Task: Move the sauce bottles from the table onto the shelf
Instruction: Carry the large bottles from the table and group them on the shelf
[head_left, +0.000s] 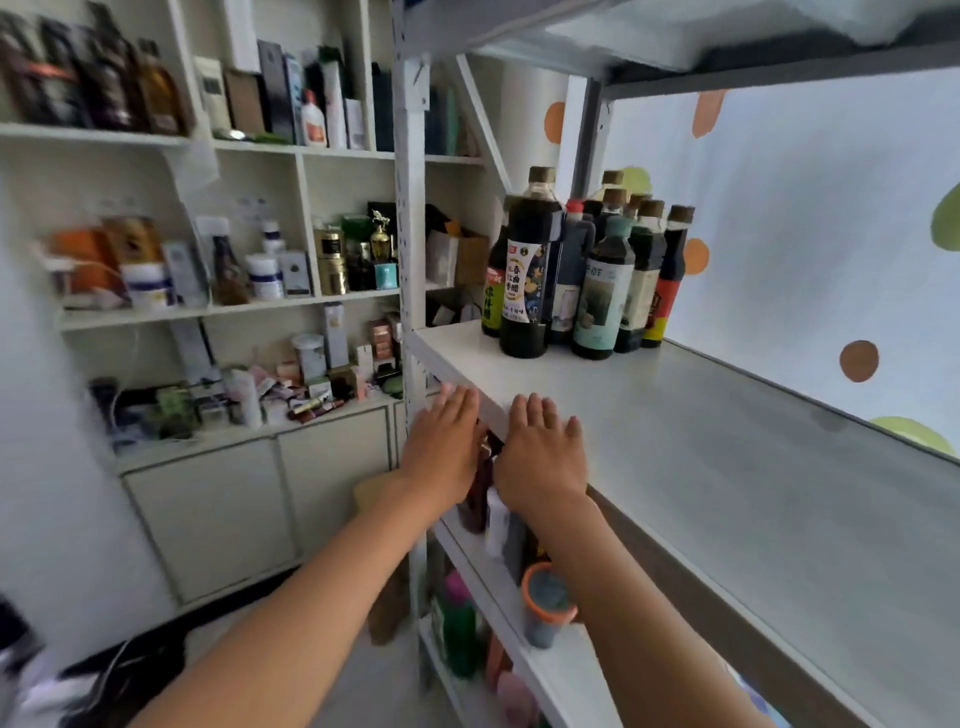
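Several dark sauce bottles (535, 270) stand in a tight cluster at the far left end of a white metal shelf board (727, 467). The tallest has a brown cap and a dark flowered label; beside it stands a bottle with a pale green label (602, 296). My left hand (447, 447) and my right hand (540, 452) are side by side at the board's front edge, fingers straight and empty, well short of the bottles. The table is out of view.
On the board below sit a dark bottle (478, 493), an orange-rimmed jar (545, 603) and a green bottle (460, 634). A white upright post (410, 208) stands left of the rack. Crowded white wall shelves (208, 312) fill the left. A dotted wall backs the rack.
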